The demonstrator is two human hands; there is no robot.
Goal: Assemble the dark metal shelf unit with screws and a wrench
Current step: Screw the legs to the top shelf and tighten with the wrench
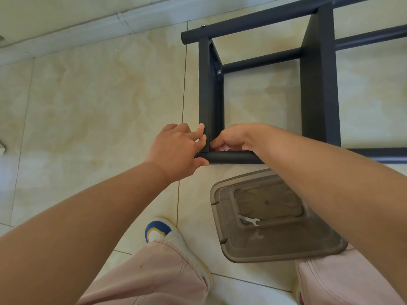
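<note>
The dark metal shelf unit (319, 84) lies on its side on the tiled floor. My left hand (178, 150) grips the near round tube (231, 157) at its left end, thumb under it and fingers against the flat shelf panel (208, 95). My right hand (233, 139) reaches inside that corner with its fingers curled; whatever they pinch is hidden. A silver screw (219, 72) shows at the panel's far joint. A small silver wrench (250, 220) lies in the brown plastic tray (275, 252) below the tube.
My left shoe (163, 232) stands on the tiles left of the tray, and pink trouser legs fill the bottom. A pale skirting board (88, 29) runs along the far wall.
</note>
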